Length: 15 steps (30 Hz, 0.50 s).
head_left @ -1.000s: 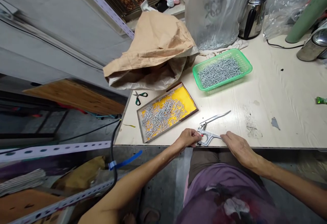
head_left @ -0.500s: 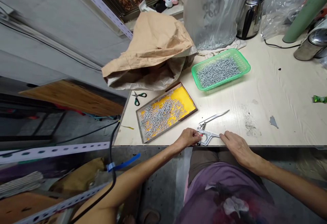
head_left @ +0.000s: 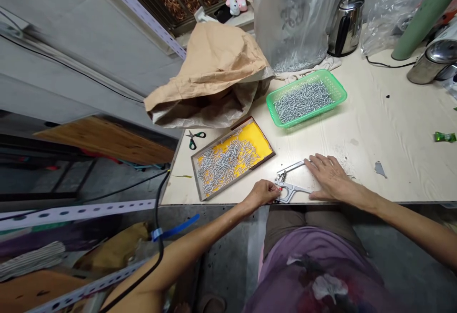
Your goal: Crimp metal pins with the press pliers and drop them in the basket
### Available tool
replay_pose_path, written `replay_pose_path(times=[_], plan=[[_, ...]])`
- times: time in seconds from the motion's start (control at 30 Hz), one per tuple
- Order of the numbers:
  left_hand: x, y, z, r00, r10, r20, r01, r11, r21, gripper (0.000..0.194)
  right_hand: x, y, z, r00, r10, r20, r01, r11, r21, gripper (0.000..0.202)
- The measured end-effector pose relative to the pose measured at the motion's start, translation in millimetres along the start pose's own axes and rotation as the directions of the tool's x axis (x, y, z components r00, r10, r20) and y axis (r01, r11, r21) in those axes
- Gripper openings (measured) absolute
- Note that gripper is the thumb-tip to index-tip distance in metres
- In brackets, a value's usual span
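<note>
While my left hand (head_left: 263, 192) is bunched at the head of the metal pliers (head_left: 290, 184), fingertips pinched together right at the red spot by the hinge, I cannot tell whether they grip a small part there or only press on the tool. The pliers lie flat at the near edge of the table (head_left: 392, 127), straight in front of me, handles spread apart. My right hand (head_left: 330, 177) lies open, palm down, over those handles: the fingers cover the far end of the upper handle and the thumb rests along the lower one, not clenched around either. Just left of the pliers and a little farther from me sits a shallow tray (head_left: 233, 155) with a yellow bottom, strewn with small silver screws. Beyond the tray's left corner lie green-handled scissors (head_left: 193, 137). Farther back from the pliers, well apart, stands a green basket (head_left: 306, 96) heaped with the same screws. Behind the tray slumps a crumpled brown paper sack (head_left: 214, 75), and behind the basket a big clear plastic bag (head_left: 294, 17) with screws at its bottom. A steel kettle (head_left: 345, 21) stands just right of that bag, at the back of the table.
</note>
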State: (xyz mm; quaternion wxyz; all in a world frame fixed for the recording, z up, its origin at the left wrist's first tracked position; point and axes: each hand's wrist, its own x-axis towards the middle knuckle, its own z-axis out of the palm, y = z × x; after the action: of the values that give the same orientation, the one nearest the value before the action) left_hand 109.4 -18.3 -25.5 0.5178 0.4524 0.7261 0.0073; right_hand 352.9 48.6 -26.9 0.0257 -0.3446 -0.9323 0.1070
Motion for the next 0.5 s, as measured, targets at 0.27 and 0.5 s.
replay_pose_path(times=[0.27, 0.5], plan=[[-4.7, 6.4, -0.5, 0.999, -0.043, -0.007, 0.044, 0.996, 0.08, 0.025, -5.0, -12.7, -10.8, 1.0, 0.02, 0.006, -0.02, 0.999, -0.037, 0.078], [-28.2, 13.9, 9.4, 0.829, 0.497, -0.257, -0.295, 0.778, 0.555, 0.015, -13.9, -19.8, -3.9, 0.999, -0.004, -0.053, 0.005, 1.0, 0.007, 0.054]])
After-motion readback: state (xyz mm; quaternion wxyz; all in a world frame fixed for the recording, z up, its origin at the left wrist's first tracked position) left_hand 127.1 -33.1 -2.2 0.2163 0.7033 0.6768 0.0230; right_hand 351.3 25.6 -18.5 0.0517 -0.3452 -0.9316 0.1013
